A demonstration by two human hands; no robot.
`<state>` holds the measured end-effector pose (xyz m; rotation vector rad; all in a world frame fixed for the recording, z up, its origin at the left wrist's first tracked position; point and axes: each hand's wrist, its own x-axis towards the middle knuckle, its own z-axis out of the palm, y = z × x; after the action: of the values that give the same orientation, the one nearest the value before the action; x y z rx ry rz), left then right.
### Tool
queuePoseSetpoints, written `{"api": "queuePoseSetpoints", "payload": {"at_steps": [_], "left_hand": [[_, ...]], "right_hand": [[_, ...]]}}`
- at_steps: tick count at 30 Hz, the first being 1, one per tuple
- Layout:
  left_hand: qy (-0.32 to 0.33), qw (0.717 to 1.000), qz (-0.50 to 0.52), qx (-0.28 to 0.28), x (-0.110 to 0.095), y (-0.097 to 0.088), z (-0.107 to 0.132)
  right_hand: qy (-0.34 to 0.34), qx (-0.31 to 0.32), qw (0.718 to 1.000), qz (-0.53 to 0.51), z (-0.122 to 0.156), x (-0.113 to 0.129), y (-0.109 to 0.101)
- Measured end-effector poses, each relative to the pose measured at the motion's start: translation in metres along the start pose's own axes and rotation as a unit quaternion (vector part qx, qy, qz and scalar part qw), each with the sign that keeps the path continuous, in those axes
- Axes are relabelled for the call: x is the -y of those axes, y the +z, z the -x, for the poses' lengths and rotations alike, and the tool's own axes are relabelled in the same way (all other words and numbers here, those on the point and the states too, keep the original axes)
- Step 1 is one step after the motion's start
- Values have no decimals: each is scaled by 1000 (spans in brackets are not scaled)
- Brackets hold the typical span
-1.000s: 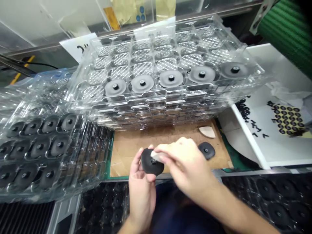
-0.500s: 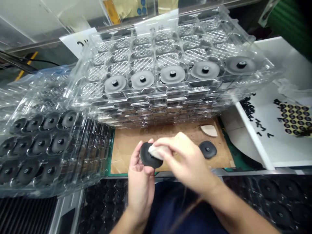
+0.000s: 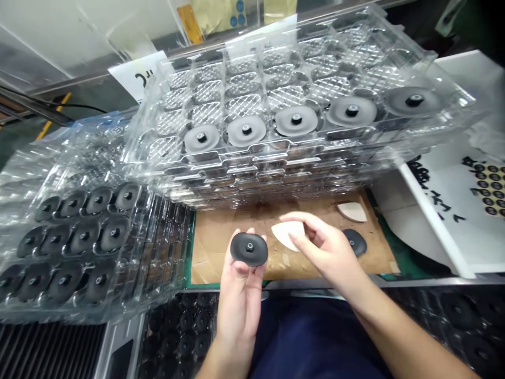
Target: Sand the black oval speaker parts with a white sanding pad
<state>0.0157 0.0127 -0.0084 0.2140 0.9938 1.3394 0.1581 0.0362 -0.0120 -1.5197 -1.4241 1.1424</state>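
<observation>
Left hand (image 3: 240,310): palm up, fingers (image 3: 226,268) curled and gripping the rim of a black disc (image 3: 249,249).
Black disc: held just above a cardboard sheet (image 3: 221,263), central stud facing up, touching neither the sheet nor the right hand.
Right hand: beside the disc, not touching it, hovering over the cardboard sheet.
Right hand (image 3: 329,253): fingers (image 3: 302,218) loosely bent, apparently pinching a pale wedge pad (image 3: 287,234) against the thumb.
On the cardboard sheet: a second pale wedge (image 3: 352,211) and a dark disc (image 3: 355,241), the dark disc partly behind the right hand.
Beyond: a stack of clear plastic trays (image 3: 276,173), a row of grey discs (image 3: 295,120) in the top tray.
Left side: a clear tray (image 3: 158,237) of black discs (image 3: 114,233).
Right side: a white board (image 3: 437,210) with rows of small black rings (image 3: 491,185).
</observation>
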Motion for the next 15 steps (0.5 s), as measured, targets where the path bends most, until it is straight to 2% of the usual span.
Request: {"api": "queuePoseSetpoints", "payload": {"at_steps": [2, 4, 7, 8, 11, 12, 13, 15], "left_hand": [[-21, 1000, 0, 20, 1, 1, 2], [-54, 998, -1, 27, 0, -2, 4], [-71, 997, 1, 16, -2, -8, 6], [-71, 997, 0, 19, -3, -9, 7], [-92, 995, -12, 40, -6, -10, 8], [-100, 994, -17, 41, -8, -10, 9], [-107, 993, -20, 38, -9, -10, 9], [-115, 993, -23, 29, -11, -8, 10]], "right_hand": [[-99, -2, 995, -21, -4, 32, -1], [-171, 64, 983, 6, -6, 54, -1], [-173, 199, 962, 74, -8, 64, 1], [-170, 204, 961, 81, -8, 63, 2], [-202, 101, 972, 59, -4, 60, 7], [-208, 86, 973, 42, -1, 60, 6], [-206, 99, 973, 27, 3, 59, 5], [-184, 180, 966, 19, 7, 60, -1]]}}
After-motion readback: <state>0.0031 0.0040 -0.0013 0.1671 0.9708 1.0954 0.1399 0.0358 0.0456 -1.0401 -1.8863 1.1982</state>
